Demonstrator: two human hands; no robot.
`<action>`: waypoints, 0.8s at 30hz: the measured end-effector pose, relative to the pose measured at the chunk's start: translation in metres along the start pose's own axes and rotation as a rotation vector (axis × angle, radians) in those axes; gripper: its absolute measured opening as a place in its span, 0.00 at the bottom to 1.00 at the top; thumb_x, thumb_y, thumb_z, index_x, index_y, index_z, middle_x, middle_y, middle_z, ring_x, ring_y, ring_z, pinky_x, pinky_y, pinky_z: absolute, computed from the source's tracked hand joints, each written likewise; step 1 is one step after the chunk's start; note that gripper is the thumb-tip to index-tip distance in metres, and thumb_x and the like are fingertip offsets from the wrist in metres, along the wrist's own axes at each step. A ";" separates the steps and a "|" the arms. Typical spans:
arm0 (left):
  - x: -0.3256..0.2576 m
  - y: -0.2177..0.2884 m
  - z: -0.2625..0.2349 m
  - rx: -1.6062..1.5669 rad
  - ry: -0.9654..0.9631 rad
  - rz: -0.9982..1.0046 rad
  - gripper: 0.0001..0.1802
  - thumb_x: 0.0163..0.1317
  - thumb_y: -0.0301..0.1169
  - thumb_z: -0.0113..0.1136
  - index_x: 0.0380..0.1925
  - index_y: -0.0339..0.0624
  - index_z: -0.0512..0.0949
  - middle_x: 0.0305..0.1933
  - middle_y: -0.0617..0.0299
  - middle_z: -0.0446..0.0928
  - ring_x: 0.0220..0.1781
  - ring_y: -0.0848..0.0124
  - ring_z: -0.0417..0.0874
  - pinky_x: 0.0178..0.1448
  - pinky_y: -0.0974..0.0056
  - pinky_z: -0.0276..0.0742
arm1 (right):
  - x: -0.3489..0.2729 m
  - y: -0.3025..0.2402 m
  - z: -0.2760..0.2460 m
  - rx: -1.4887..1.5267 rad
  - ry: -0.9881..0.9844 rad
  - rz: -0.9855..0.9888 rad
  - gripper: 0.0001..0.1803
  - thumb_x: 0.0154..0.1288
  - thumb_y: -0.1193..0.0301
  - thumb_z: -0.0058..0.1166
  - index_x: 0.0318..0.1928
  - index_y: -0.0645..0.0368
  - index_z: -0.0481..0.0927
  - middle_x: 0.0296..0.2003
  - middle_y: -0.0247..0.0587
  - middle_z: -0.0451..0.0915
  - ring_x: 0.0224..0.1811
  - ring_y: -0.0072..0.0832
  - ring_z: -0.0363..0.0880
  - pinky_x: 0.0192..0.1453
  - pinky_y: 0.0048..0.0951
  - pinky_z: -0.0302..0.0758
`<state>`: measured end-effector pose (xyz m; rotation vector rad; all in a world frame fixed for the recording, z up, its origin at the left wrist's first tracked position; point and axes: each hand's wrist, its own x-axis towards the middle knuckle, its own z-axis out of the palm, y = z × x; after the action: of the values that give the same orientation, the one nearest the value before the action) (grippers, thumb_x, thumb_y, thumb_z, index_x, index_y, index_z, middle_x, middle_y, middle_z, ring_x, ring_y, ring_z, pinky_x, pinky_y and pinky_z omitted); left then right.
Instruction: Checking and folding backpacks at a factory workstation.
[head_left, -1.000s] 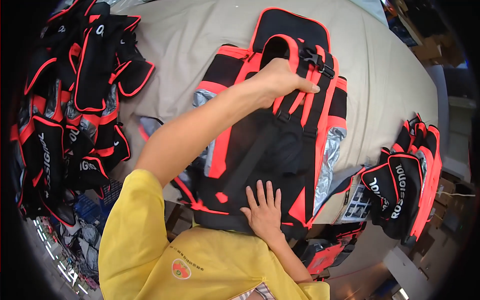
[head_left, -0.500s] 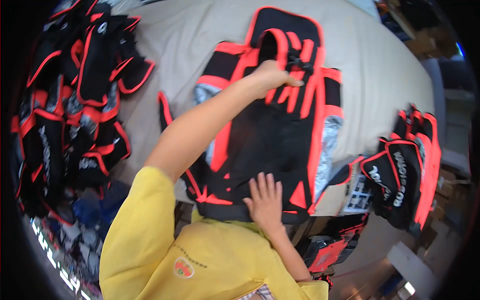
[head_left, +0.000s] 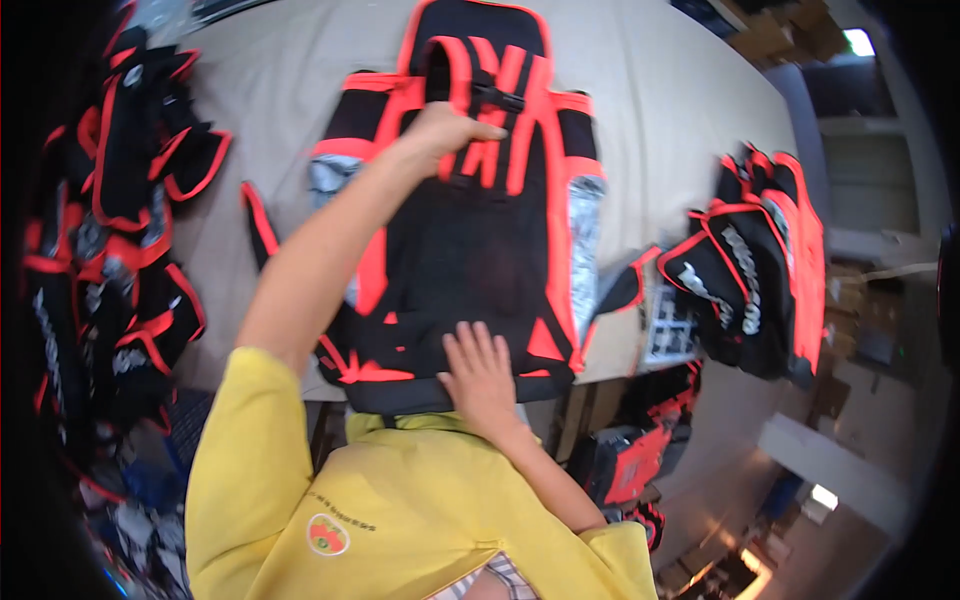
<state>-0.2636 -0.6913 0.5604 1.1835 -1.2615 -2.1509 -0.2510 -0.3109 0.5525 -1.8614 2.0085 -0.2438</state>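
I see a yellow short-sleeved shirt (head_left: 400,510) with a small round red-and-green emblem (head_left: 328,534) on it, both forearms bare, and a bit of checked fabric (head_left: 500,578) below.

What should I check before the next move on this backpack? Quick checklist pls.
1. Backpack lying flat on the table, straps side up: ok.
2. Left hand on the shoulder straps: ok; whether it grips them, cannot tell.
3. Right hand flat on the lower edge, holding the pack down: ok.
4. Lower edge fully on the table: not ok, it overhangs toward the person.
5. Chest buckle closed: cannot tell, blurred.
6. Room beside the pack: ok; the pile of packs at left and the stack at right lie apart from it.
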 end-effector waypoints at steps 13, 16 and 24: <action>-0.089 0.036 0.008 0.122 -0.268 0.027 0.22 0.63 0.42 0.79 0.49 0.43 0.83 0.44 0.63 0.85 0.44 0.70 0.86 0.48 0.62 0.85 | 0.048 -0.009 -0.042 0.566 0.087 -0.140 0.20 0.71 0.61 0.68 0.52 0.66 0.86 0.35 0.50 0.88 0.31 0.44 0.87 0.39 0.39 0.82; -0.143 0.020 -0.008 0.713 -0.347 0.057 0.32 0.77 0.62 0.54 0.37 0.42 0.84 0.35 0.64 0.82 0.36 0.75 0.81 0.41 0.65 0.80 | 0.043 0.010 -0.024 0.849 -0.140 0.305 0.21 0.73 0.61 0.67 0.53 0.67 0.85 0.30 0.42 0.87 0.27 0.28 0.85 0.35 0.32 0.79; -0.285 -0.054 -0.046 1.410 -0.162 0.085 0.30 0.64 0.53 0.72 0.56 0.43 0.84 0.49 0.48 0.86 0.57 0.46 0.85 0.61 0.49 0.80 | 0.075 0.025 -0.021 1.351 -0.179 0.280 0.28 0.73 0.64 0.67 0.67 0.61 0.74 0.26 0.30 0.78 0.25 0.18 0.78 0.24 0.21 0.71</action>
<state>-0.0576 -0.4970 0.6384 1.2624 -2.9754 -1.0774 -0.2859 -0.3852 0.5497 -0.6936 1.2935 -0.9893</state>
